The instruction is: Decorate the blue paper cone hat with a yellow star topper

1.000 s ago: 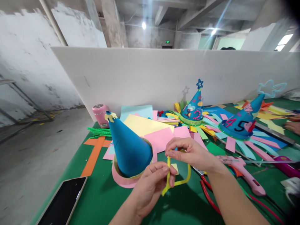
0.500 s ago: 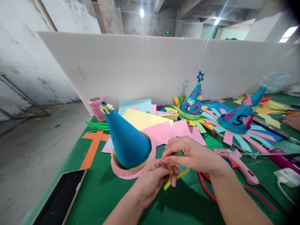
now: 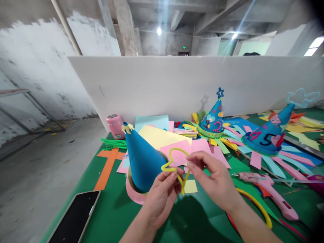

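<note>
Between my hands a yellow pipe cleaner [image 3: 174, 151] is bent into a rounded outline with its ends coming together low down. My left hand [image 3: 164, 194] pinches it along the lower left side. With thumb and forefinger, my right hand [image 3: 212, 175] grips its right side. Just left of them stands a blue paper cone hat [image 3: 141, 162] with a pink brim [image 3: 134, 194] and a pale yellow scalloped piece at its tip. A small yellow paper square [image 3: 191, 186] lies on the table behind the pipe cleaner.
A phone [image 3: 74, 216] lies at the front left, near green pipe cleaners [image 3: 113, 144] and a pink canister [image 3: 115, 126]. Two decorated cone hats [image 3: 211, 118] stand farther right. A pink glue gun [image 3: 269, 189] rests beside my right forearm, with colored paper behind on the green table [image 3: 116, 216].
My hands have moved slightly apart and the pipe cleaner's bent outline now shows above them. The view has tilted up and shifted left.
</note>
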Demonstrator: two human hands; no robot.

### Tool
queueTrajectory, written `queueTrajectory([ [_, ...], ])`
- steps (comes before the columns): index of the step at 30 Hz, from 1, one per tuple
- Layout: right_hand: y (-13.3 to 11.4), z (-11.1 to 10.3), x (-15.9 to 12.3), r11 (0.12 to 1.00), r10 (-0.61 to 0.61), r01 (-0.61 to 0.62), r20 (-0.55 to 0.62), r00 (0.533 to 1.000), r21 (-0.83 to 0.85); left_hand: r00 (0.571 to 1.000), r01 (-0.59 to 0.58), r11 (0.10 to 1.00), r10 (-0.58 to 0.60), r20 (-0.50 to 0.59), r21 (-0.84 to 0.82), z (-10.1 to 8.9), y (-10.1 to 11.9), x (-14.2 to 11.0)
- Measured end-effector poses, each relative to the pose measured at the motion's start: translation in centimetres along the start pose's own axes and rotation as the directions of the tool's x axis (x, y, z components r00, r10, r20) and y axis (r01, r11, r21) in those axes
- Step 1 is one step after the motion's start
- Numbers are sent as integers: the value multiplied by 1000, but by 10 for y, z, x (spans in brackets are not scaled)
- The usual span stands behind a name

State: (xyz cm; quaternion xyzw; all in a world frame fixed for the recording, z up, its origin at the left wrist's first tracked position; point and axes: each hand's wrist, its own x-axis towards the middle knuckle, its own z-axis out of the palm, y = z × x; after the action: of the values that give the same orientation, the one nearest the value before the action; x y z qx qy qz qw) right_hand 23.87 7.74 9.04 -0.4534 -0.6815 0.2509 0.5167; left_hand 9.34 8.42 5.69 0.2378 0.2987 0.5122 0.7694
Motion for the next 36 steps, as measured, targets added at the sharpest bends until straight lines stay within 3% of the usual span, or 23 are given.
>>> queueTrajectory([
  [5, 11, 29, -21, 996, 19, -11, 80, 997, -92, 999, -38, 999, 39, 35, -20, -4, 3, 1],
  [12, 17, 38, -23, 981, -5, 1, -20, 1000, -193, 999, -18, 998, 16, 36, 52, -2, -2, 2],
  [17, 20, 35, -23, 953, -33, 16, -50, 998, -304, 968, -173, 941, 217, -127, 292, -1, -1, 1],
  [21, 19, 36, -25, 933, -57, 45, -22, 998, -358, 931, -243, 901, 320, -173, 358, -1, -1, 0],
  [28, 20, 41, -24, 961, 177, -164, 38, 984, -221, 942, -195, 938, 261, -213, 285, -2, -8, 5],
  [36, 15, 42, -24, 969, 190, -177, 64, 980, -173, 958, -150, 968, 192, -214, 199, 7, -9, 2],
])
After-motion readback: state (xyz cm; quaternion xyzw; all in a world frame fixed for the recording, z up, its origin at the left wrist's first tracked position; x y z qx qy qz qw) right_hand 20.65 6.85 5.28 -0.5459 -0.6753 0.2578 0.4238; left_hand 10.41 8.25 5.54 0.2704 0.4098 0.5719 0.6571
